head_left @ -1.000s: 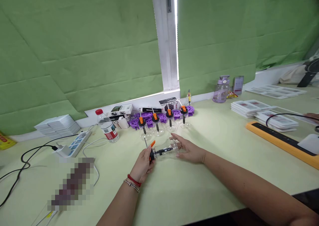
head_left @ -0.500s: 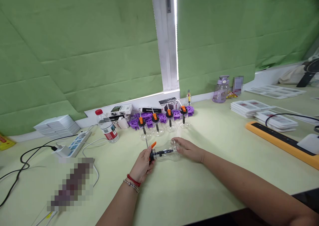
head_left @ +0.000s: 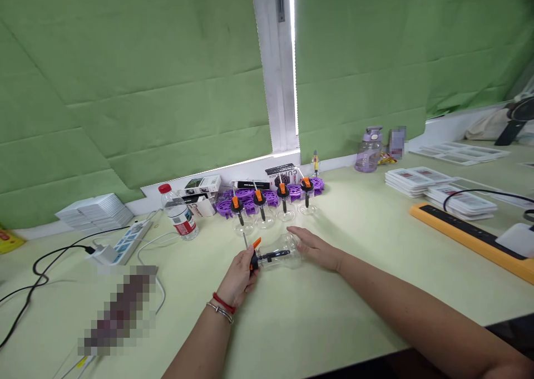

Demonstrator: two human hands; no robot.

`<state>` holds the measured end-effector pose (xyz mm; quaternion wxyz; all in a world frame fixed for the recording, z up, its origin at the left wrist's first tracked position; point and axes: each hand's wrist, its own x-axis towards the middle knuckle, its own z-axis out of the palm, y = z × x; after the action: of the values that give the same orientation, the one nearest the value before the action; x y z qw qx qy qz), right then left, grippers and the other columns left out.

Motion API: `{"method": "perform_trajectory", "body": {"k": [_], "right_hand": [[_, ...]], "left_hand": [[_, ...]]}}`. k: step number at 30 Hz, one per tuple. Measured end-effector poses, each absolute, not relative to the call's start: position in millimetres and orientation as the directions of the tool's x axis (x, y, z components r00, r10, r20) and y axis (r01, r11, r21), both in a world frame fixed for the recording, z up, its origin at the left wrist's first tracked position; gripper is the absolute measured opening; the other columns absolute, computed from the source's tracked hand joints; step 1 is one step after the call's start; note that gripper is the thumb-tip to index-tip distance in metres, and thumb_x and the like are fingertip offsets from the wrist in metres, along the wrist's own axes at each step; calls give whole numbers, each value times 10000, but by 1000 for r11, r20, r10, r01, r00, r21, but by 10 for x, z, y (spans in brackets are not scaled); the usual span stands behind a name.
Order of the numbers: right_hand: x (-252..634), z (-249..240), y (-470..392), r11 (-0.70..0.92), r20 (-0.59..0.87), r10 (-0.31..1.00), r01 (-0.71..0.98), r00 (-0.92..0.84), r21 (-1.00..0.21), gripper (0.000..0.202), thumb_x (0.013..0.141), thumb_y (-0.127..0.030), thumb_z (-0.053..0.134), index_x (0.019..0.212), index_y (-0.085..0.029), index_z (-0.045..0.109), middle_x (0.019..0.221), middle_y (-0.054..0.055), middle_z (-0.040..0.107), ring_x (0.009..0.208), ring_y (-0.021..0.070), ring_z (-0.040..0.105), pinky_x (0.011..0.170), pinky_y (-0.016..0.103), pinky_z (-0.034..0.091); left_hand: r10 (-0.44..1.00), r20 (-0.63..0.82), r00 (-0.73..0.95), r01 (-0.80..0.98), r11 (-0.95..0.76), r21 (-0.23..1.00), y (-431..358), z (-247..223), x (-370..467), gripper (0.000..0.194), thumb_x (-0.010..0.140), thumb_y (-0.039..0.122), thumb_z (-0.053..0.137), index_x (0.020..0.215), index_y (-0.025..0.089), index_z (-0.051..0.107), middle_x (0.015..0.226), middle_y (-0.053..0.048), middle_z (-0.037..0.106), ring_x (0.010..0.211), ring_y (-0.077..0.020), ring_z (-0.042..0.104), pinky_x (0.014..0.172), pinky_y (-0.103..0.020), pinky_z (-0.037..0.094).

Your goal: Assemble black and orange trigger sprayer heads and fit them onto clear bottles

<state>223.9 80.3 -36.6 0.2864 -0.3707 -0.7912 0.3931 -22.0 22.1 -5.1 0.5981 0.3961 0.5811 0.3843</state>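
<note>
A clear bottle [head_left: 278, 246] with a black-and-orange lever top lies on its side above the table, a black tube running inside it. My left hand [head_left: 241, 270] is closed around the top, by the orange lever and a thin spout. At the bottle's base is my right hand [head_left: 315, 249], fingers stretched out and thumb apart; contact there looks light. Behind them stand several like bottles [head_left: 263, 216] with black-and-orange tops, in a row before purple openwork plastic pieces [head_left: 225, 205].
A red-capped water bottle [head_left: 179, 212] and a white power strip [head_left: 130, 242] with cables are on the left. To the right are a purple drinking bottle [head_left: 369, 149], stacked white cards [head_left: 417, 180] and an orange power strip [head_left: 467, 240]. Small boxes [head_left: 202, 185] stand along the wall.
My right hand's fingers have straightened and lifted slightly at the bottle's base. My left hand keeps its hold on the top, and the bottle has barely moved.
</note>
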Motion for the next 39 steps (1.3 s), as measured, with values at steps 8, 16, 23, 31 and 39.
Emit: {"method": "perform_trajectory", "body": {"k": [8,16,23,31,39], "right_hand": [[2282,-295,788,521,278,729,245,-625,-817,804,716,-483,680,1387,-256,301,1460,107,290,1353,288,252,1093,475,231],[2256,-319,829,485,216,781,351,-587,-801,596,790,-578,543,1264,-221,493,1472,109,282,1354,299,248,1102,495,222],[2232,-373,850,435,169,815,394,-554,-809,617,834,-635,408,1257,-204,534,1467,90,311,1345,287,269,1121,474,209],[2302,-383,848,458,188,739,277,-647,-845,882,755,-535,619,1451,-253,157,1483,112,260,1356,282,249,1099,478,226],[2296,-354,845,467,198,745,286,-637,-837,756,699,-524,677,1336,-227,399,1489,114,234,1357,307,240,1100,479,221]], "left_hand": [[920,-390,26,0,390,921,212,-33,-204,499,737,686,446,846,199,460,523,70,441,348,-31,215,363,-191,107],[920,-389,46,8,389,921,223,-58,-227,501,750,692,417,770,193,453,504,73,409,344,-29,200,355,-197,104],[919,-392,35,19,392,920,225,-56,-219,491,753,689,423,815,202,444,507,75,416,346,-33,208,357,-196,105],[918,-395,37,6,395,919,225,-67,-227,498,743,686,439,835,197,459,522,68,432,345,-32,219,357,-196,103],[918,-396,40,9,396,918,243,-97,-239,511,740,696,431,828,194,463,519,76,419,337,-24,216,356,-189,108]]}}
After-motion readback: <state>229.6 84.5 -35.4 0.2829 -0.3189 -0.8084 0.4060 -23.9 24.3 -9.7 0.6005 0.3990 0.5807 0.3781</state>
